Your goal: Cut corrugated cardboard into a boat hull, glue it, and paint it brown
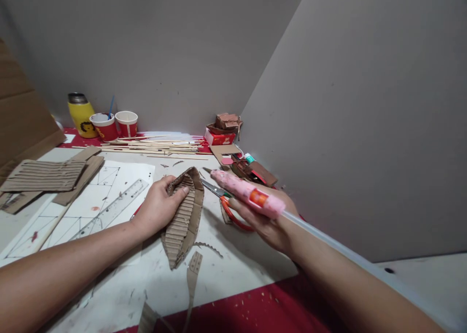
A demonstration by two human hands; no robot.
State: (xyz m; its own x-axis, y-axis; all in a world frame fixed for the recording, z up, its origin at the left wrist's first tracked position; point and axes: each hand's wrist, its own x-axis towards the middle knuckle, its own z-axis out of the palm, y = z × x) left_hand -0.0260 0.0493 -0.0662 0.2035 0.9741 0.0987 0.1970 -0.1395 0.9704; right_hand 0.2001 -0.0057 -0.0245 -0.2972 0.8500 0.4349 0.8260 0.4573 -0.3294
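Cardboard boat (184, 213), held over the white worktop (237, 269) by the left hand (158, 209), looks light enough for one grip. The left thumb lies on the ridged lining (178, 228), with the fingers mostly hidden behind the left wall. Folded sides look fairly stiff, but the lining's ridges would probably crush under a hard pinch, and the pointed ends may bend. Dry card should not slip. Best hold: the wall at mid-length, clear of both tips. The right hand (272, 223) carries the pink glue gun (241, 189); whether it also grasps the scissors (213, 188) beside its fingers, I cannot tell.
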